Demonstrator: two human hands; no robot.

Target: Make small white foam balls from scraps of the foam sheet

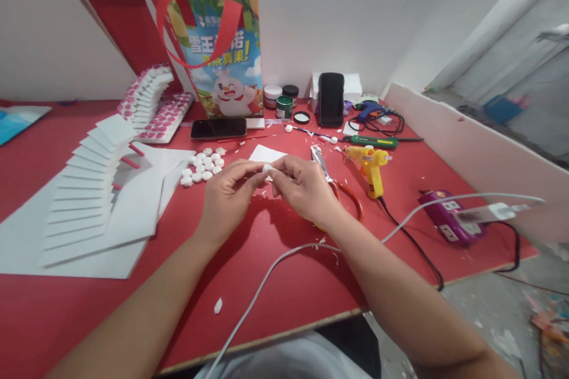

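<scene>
Both hands meet above the middle of the red table. Between their fingertips is a small white piece (268,169). My left hand (231,192) pinches it from the left, thumb and forefinger closed on it. From the right, my right hand (304,186) grips the same piece, its fingers curled. A white paper square (265,153) lies just behind the fingertips. Left of my left hand is a cluster of small white rounds (203,166). Scissors (320,161) with orange handles lie beside my right hand, partly hidden by it.
A yellow glue gun (372,173), a purple power block (448,222) and a white cable (275,263) are on the right. Fanned white cards (82,189) lie left. Behind stand a printed bag (229,41), jars (284,108) and a black phone (331,99).
</scene>
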